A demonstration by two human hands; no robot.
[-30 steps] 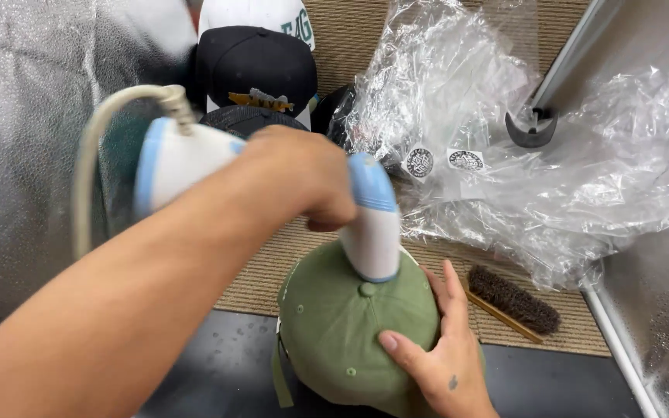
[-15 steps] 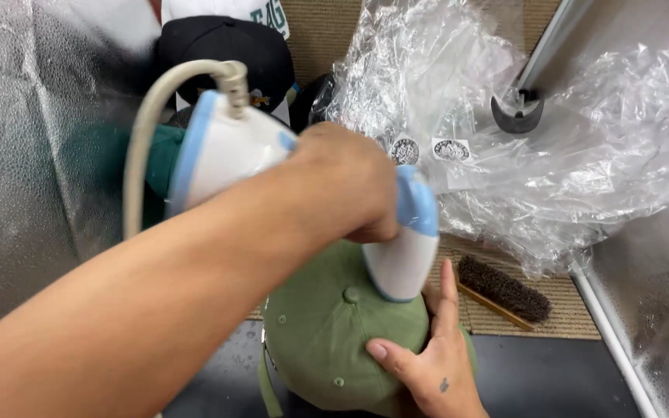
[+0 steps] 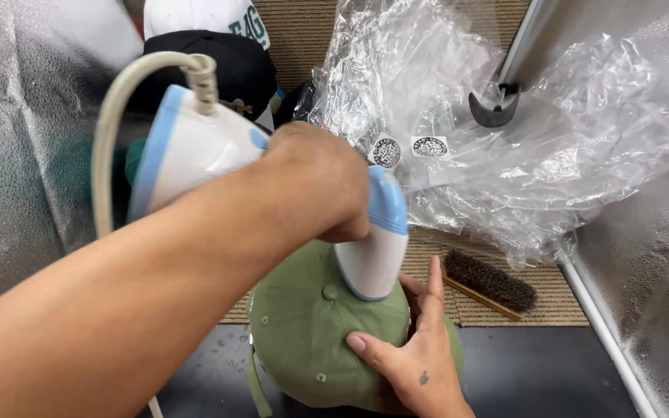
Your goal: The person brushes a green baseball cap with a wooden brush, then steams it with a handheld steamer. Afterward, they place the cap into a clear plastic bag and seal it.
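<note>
Olive-green cotton filled the lower middle of the frame: the green cap (image 3: 311, 340) sat crown-up on some rounded form I could not see, above the dark tabletop (image 3: 536, 371). The nozzle of the white and blue steamer (image 3: 369, 248) pressed onto the crown just beside the top button. My left hand (image 3: 315, 182) was wrapped tight around the steamer's handle, the fingers closed about it, with its pale hose (image 3: 118, 116) looping up toward the upper left. My right hand (image 3: 408, 344) lay flat on the cap's right side, fingers (image 3: 431, 290) stretched out and open, holding nothing, only steadying the fabric right beside the nozzle.

I judged this to be the middle of steaming the crown, one panel under the head and the rest yet to be covered. The next pass seemed to call for sliding the nozzle along the panel while keeping my right fingertips clear of the hot head, since they sat almost touching it.

Farther out, a wooden brush (image 3: 489, 282) with dark bristles lay on the woven mat (image 3: 474, 240) at right. Crumpled clear plastic bags (image 3: 505, 139) spread across the upper right. A black cap (image 3: 234, 70) and a white cap (image 3: 203, 15) were stacked at the top left.
</note>
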